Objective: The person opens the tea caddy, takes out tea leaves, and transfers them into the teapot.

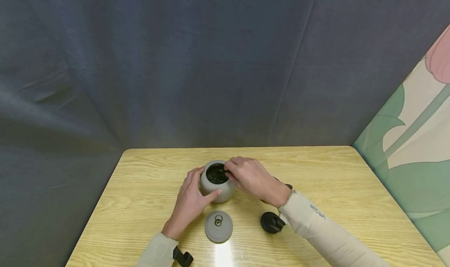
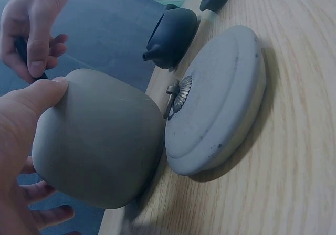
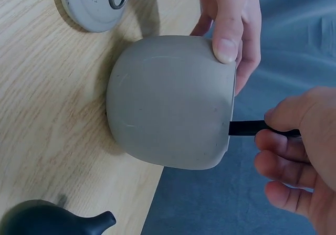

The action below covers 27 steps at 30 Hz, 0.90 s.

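A grey rounded jar (image 1: 226, 190) stands on the wooden table with its wide mouth facing up and dark contents (image 1: 216, 174) inside. My left hand (image 1: 190, 198) grips the jar from the left, thumb on the near side and fingers round the far side. Above the right part of the rim, my right hand (image 1: 251, 177) pinches a slim black handle (image 3: 247, 128). Its lower end goes into the jar, so the tool's kind is hidden. Nearer the front lies the jar's round grey lid (image 1: 218, 232), its metal ring on top.
A dark teapot (image 2: 170, 38) stands to the right, mostly covered by my right wrist in the head view. In front of it sits a round black object (image 1: 270, 222). A dark blue curtain (image 1: 211, 63) hangs behind the table, and a floral cloth (image 1: 415, 149) at the right.
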Each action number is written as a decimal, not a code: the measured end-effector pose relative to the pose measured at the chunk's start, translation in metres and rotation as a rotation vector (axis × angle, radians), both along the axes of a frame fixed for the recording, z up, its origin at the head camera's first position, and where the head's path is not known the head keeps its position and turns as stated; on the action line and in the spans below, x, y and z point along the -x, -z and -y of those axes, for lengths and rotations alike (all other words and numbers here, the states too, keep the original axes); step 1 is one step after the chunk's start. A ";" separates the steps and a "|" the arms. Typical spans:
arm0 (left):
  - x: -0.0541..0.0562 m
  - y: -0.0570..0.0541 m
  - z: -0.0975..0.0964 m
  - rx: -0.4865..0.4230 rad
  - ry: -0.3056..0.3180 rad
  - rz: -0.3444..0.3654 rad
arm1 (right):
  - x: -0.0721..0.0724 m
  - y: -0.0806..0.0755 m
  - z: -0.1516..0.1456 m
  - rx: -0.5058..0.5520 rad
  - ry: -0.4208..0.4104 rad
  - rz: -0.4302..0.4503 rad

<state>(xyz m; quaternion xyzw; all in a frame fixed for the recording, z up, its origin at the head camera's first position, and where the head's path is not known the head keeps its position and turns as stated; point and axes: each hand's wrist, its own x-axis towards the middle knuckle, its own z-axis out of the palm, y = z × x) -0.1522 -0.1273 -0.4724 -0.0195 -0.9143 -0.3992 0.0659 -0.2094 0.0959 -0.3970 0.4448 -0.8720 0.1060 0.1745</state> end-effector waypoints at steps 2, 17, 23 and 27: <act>0.000 0.000 0.000 -0.002 -0.001 -0.001 | 0.001 0.000 0.001 -0.004 0.003 -0.001; 0.001 0.001 -0.001 -0.005 -0.004 -0.002 | 0.007 0.005 0.007 -0.045 0.004 -0.015; 0.001 0.001 -0.001 -0.006 -0.007 -0.004 | 0.009 0.007 0.009 -0.042 -0.002 -0.015; 0.001 0.001 -0.001 -0.003 -0.006 -0.006 | 0.009 0.008 0.010 -0.038 -0.006 0.037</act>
